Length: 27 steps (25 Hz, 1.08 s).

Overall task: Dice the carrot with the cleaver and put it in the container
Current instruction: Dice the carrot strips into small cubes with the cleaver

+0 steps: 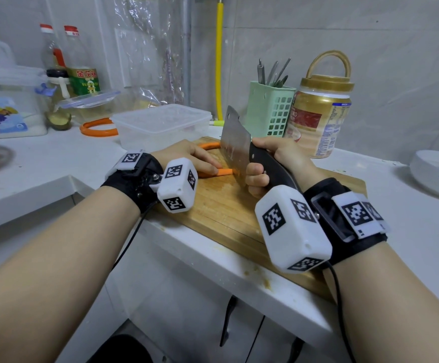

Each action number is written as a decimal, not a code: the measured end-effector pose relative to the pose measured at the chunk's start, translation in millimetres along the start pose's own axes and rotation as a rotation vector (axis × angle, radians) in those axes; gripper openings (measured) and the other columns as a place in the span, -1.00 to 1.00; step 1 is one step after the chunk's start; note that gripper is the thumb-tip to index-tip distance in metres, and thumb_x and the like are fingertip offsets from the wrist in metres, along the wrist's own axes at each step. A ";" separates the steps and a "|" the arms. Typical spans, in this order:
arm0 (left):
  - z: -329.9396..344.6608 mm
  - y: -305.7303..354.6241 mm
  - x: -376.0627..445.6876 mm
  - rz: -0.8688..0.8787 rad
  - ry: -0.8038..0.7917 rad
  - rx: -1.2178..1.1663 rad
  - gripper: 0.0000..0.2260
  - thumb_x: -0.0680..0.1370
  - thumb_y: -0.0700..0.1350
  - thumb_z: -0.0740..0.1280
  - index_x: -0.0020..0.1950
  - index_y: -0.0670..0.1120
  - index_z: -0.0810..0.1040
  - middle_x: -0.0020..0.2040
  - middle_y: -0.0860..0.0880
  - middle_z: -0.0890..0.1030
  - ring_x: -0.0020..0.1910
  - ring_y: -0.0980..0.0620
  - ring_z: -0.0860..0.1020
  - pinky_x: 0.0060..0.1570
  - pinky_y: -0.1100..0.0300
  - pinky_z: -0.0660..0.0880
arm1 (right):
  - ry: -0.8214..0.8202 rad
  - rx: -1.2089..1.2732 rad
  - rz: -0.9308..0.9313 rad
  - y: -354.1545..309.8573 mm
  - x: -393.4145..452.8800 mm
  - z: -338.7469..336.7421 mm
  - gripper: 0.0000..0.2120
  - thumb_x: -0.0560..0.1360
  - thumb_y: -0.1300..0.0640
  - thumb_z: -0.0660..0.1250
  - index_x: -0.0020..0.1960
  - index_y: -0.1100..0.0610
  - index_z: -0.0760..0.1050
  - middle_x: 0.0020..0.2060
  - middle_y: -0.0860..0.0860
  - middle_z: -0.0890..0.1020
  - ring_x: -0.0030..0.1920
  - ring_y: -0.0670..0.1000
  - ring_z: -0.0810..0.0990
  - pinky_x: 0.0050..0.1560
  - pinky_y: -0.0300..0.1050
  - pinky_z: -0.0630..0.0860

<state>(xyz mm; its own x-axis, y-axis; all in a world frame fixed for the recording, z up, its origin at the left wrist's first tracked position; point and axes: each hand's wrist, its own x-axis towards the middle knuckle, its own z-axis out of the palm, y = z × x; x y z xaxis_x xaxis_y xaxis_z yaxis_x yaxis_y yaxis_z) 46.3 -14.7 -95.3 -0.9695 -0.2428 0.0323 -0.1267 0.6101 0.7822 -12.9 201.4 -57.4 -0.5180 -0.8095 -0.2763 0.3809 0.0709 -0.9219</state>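
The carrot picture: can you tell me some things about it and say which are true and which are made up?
1. The right hand holds the cleaver. True.
2. The carrot lies in the clear container. False: it lies on the wooden cutting board.
3. The left hand rests on the carrot. True.
4. The green basket is empty. False: metal utensils stand in it.
5. The container has its lid on. True.
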 end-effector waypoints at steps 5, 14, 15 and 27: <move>-0.8 0.5 0.2 0.001 -0.013 0.016 -0.87 0.45 -0.08 0.49 -0.02 0.08 0.71 -0.03 0.24 0.68 0.07 0.30 0.55 0.21 0.28 0.38 | -0.006 -0.015 0.022 -2.7 4.1 0.7 -0.81 0.61 0.01 0.10 0.07 0.13 0.21 -0.60 0.05 0.33 -0.66 -0.01 0.28 -0.54 -0.34 0.24; 2.3 0.2 -0.3 -0.022 0.031 -0.008 -0.85 0.43 -0.08 0.51 -0.01 0.05 0.71 0.09 0.01 0.68 0.06 0.20 0.56 0.20 0.23 0.41 | 0.009 0.001 0.041 -0.9 9.2 -0.2 -0.79 0.60 0.01 0.13 0.06 0.15 0.22 -0.59 0.05 0.34 -0.66 -0.01 0.29 -0.54 -0.35 0.25; 2.0 0.5 -0.3 -0.016 0.034 -0.004 -0.84 0.42 -0.08 0.51 -0.01 0.04 0.71 0.08 0.03 0.68 0.03 0.23 0.55 0.15 0.27 0.41 | 0.006 0.015 0.035 -0.5 8.2 -0.2 -0.79 0.60 0.01 0.12 0.05 0.15 0.21 -0.59 0.05 0.33 -0.66 -0.01 0.29 -0.54 -0.36 0.25; 3.8 6.8 -3.6 0.011 0.044 0.004 -0.87 0.47 -0.16 0.47 0.01 -0.14 0.66 -0.35 0.32 0.61 -0.31 0.44 0.52 -0.26 0.55 0.35 | -0.002 0.127 -0.098 -1.7 -1.6 -3.4 -0.71 0.62 0.06 0.08 -0.22 0.18 0.30 -0.60 0.02 0.33 -0.66 -0.05 0.28 -0.35 -0.21 0.06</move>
<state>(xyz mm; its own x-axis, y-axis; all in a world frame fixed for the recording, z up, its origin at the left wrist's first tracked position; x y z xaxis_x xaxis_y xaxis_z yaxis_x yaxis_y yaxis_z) 48.2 -6.8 -92.5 -0.9608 -0.2688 0.0684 -0.1169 0.6162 0.7789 -15.3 204.6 -56.3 -0.5556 -0.8103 -0.1863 0.4224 -0.0821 -0.9027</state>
